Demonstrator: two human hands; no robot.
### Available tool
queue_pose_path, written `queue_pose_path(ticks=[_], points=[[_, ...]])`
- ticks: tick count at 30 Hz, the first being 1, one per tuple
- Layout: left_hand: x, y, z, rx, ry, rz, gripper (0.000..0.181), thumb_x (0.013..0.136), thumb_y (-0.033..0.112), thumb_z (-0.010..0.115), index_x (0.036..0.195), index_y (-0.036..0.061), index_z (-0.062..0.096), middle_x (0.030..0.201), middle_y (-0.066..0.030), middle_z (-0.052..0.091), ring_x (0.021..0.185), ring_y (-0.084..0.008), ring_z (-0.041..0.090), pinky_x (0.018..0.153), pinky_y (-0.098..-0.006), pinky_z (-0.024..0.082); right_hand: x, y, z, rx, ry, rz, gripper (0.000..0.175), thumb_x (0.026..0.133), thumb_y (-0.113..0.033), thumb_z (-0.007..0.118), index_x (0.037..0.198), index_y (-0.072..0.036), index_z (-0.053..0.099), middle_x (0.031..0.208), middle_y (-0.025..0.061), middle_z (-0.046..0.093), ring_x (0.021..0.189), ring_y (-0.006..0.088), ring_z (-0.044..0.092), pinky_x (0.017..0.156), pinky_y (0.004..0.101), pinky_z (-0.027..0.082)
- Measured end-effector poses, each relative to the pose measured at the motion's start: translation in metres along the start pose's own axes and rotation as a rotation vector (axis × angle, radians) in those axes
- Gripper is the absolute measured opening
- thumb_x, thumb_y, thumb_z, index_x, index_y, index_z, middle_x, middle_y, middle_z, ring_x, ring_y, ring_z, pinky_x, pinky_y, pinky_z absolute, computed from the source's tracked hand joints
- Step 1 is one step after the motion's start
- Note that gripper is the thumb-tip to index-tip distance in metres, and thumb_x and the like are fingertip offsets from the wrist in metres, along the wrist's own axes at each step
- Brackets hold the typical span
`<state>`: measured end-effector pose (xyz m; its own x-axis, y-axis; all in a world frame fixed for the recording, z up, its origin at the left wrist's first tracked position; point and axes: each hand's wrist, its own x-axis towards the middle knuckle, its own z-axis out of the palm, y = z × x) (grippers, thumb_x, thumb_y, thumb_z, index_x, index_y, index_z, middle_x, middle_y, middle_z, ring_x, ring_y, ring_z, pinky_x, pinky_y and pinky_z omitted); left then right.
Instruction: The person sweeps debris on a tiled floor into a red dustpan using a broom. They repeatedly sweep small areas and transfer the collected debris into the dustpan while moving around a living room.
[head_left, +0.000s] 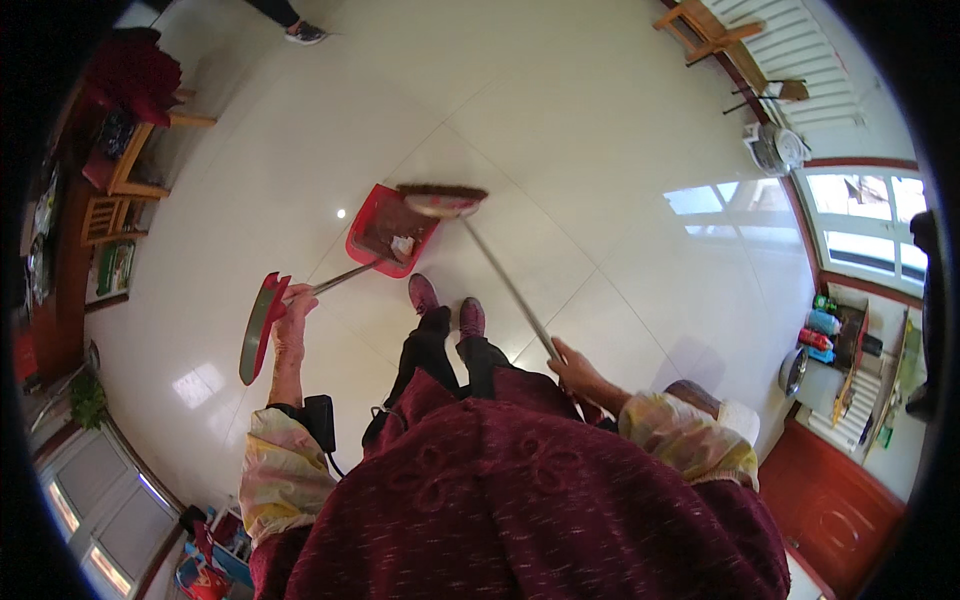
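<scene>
My left hand (297, 301) grips the upper end of a long metal dustpan handle (346, 277). A red and grey squeegee-like blade (262, 330) tops the handle, beside my wrist. The red dustpan (361, 210) lies on the tiles just ahead of my feet, holding dust and a crumpled whitish scrap (403, 245). Around the shaft (510, 285) of a broom, my right hand (579, 369) is closed. The broom head (444, 201), with dark bristles, overlaps the dustpan's far right corner in the picture; whether it touches the pan is unclear.
Pale glossy floor tiles (540, 127) surround my shoes (471, 319). Wooden chairs (135, 161) line the left side. Another person's shoe (304, 33) shows at the top. To the right are a wooden chair (705, 30), a rice cooker-like appliance (772, 146) and a metal basin (793, 372).
</scene>
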<state>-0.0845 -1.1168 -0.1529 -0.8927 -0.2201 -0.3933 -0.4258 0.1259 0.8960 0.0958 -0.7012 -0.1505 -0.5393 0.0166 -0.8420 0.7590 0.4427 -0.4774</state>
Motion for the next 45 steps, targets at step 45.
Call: queue_pose_path(ticks=[45], points=[[0.01,-0.008,0.009,0.227,-0.199,0.074,0.016,0.072,0.015,0.058,0.084,0.0051,0.06,0.066,-0.0025,0.05,0.057,-0.0104,0.05,0.052,-0.0233,0.047,-0.119,0.019,0.168,0.004,-0.014,0.161,0.058,0.071,-0.001,0.038,0.124,-0.01,0.016,0.081,0.0317,0.052,0.074,0.0428,0.054,0.063,0.0465,0.043]])
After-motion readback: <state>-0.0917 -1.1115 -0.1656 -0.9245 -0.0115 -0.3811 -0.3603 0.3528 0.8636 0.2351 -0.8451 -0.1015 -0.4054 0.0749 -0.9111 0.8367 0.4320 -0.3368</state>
